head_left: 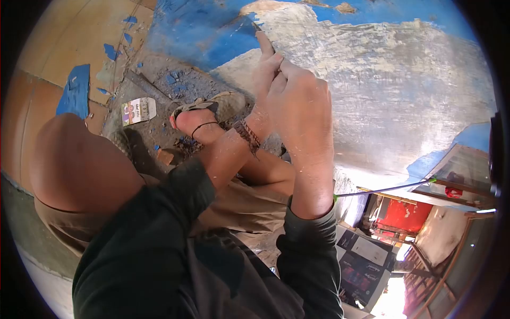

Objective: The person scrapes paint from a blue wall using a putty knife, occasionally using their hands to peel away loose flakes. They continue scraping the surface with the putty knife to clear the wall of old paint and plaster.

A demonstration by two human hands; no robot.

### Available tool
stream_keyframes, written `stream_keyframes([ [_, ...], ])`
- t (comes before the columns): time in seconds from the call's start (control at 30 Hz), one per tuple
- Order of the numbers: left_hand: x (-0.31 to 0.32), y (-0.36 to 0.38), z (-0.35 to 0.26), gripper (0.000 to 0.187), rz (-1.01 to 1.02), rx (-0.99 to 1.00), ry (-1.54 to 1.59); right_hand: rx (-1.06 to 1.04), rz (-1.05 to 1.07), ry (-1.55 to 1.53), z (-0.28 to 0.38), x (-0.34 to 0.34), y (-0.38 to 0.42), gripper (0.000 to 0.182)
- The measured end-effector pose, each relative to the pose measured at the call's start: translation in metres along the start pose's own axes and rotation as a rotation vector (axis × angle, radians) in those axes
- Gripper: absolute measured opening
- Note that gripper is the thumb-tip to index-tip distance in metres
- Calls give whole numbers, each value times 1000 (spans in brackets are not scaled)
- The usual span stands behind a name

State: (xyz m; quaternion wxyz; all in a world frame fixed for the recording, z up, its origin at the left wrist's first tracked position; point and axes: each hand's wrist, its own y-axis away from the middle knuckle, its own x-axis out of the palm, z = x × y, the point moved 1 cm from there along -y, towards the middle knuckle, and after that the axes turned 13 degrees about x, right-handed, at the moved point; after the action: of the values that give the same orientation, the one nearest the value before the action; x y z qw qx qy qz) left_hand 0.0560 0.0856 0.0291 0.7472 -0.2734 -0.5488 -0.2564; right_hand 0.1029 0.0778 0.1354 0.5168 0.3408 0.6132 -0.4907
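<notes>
Nearest to us, our dark sleeves (pixel 212 266) are filling the bottom of the view, both forearms reaching up toward the wall (pixel 382 95). Our right hand (pixel 300 101) is sitting in front, its fingers curled in tight, and it is covering most of our left hand (pixel 265 66). The left hand's index finger is stretching up along a thin scraper (pixel 257 26), whose tip is touching the wall right at the edge of the blue paint (pixel 202 32). Both hands seem to be gripping the tool's handle, though we cannot tell how the handle sits, since the fingers are hiding it.

A braided bracelet (pixel 248 136) is circling our left wrist. Below the hands, our foot in a worn sandal (pixel 212 109) is resting on the dusty floor (pixel 159 80), which is strewn with blue paint chips (pixel 175 80). Our bare knee (pixel 79 165) is rising at the left.

A small printed card (pixel 138 110) is lying on the floor near the sandal; its writing is too small for us to read. At the lower right, a red container (pixel 404 215) is standing well away from us, and we cannot see into it. Dark printed boxes (pixel 361 266) are lying beside it, their lettering blurred.
</notes>
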Motion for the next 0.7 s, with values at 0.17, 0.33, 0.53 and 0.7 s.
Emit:
stream_keyframes([
  [0.17,13,3,-4,33,180,243,-815,53,88,-126,-12,-18,-1,29],
  [0.33,-37,-1,17,30,-120,-155,-437,-12,70,-21,-17,4,-8,27],
  [0.53,-29,4,12,23,70,-31,-699,128,180,-107,-17,-3,-6,24],
  [0.7,0,3,11,26,287,225,-1129,99,150,-267,-14,-26,-1,24],
])
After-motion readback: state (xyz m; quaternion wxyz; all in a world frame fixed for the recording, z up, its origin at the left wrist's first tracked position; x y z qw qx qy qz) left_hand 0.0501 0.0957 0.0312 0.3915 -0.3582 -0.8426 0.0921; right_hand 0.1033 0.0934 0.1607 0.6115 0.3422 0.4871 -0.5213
